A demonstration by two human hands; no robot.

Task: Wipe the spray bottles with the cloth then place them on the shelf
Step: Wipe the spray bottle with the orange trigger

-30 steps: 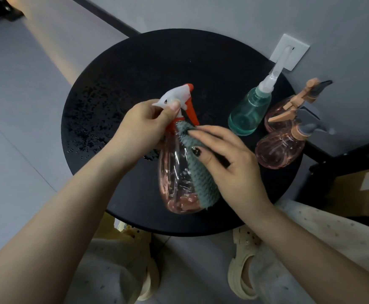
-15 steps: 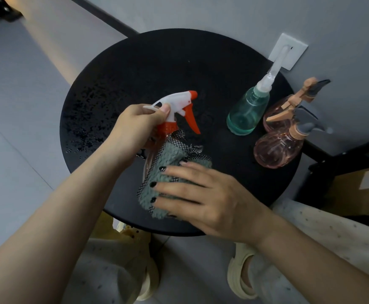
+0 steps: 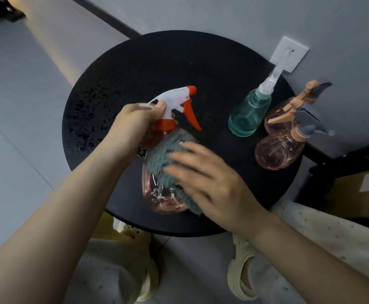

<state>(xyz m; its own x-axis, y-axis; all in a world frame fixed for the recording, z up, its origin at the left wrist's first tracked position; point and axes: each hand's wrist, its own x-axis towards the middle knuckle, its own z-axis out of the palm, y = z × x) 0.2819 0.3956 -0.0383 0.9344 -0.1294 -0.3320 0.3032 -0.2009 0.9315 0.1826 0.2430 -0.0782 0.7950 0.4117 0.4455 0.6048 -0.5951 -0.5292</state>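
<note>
My left hand (image 3: 133,126) grips the neck of a clear pink spray bottle (image 3: 157,194) with a white and orange trigger head (image 3: 174,102), held tilted over the round black table (image 3: 157,62). My right hand (image 3: 209,183), blurred by motion, presses a grey cloth (image 3: 166,154) against the bottle's side with fingers fairly straight. Three other bottles stand at the table's right edge: a green one with a clear cap (image 3: 248,113), a pink one with a peach trigger (image 3: 286,113) and a pink one with a grey trigger (image 3: 280,150).
Water drops speckle the table's left part (image 3: 84,123). A grey wall with a white socket plate (image 3: 290,53) rises behind the table. A black frame and a cardboard box (image 3: 359,191) sit at right. My knees and sandals are below the table.
My right hand slid the cloth from the bottle's lower left up and to the right across its body. The bottle turned slightly in my left hand, and its pink lower body shows again.
</note>
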